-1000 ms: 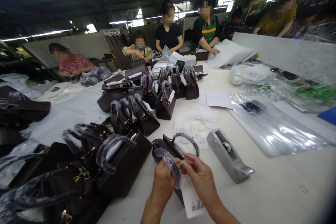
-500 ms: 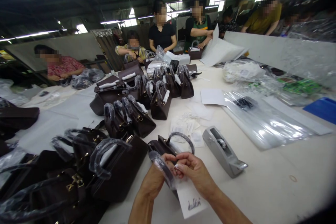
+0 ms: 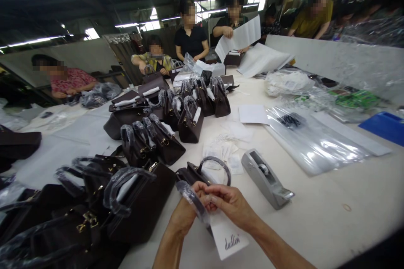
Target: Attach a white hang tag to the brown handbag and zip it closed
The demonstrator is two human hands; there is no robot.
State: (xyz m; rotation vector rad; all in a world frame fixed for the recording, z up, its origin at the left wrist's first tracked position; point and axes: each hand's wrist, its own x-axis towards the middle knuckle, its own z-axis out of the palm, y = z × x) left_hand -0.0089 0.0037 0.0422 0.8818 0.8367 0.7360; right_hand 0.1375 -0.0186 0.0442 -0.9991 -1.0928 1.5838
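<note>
A dark brown handbag (image 3: 188,173) stands at the table's near middle, its front handle (image 3: 191,197) wrapped in clear plastic. My left hand (image 3: 184,210) passes behind that handle, fingers closed at the bag's top; whatever they pinch is hidden. Thumb and forefinger of my right hand (image 3: 235,207) are pressed together, meeting the left fingertips. From this pinch hangs a white swing tag (image 3: 225,233) printed "dudlin", its upper end at my right fingers. Its cord cannot be made out. The bag's rear handle (image 3: 225,164) stands up beyond my hands.
A grey tape dispenser (image 3: 267,180) sits to the right, and small white tags (image 3: 221,149) lie behind the bag. Several more brown handbags (image 3: 148,201) crowd the left. Clear plastic sleeves (image 3: 318,147) lie at the right. Co-workers (image 3: 191,38) are across the table, one lifting a white sheet (image 3: 241,35).
My fingers have drawn slightly closer together over the tag's top, and the tag has shifted a little. Across the table, a co-worker has raised a white sheet over a bag. The view has turned slightly.
</note>
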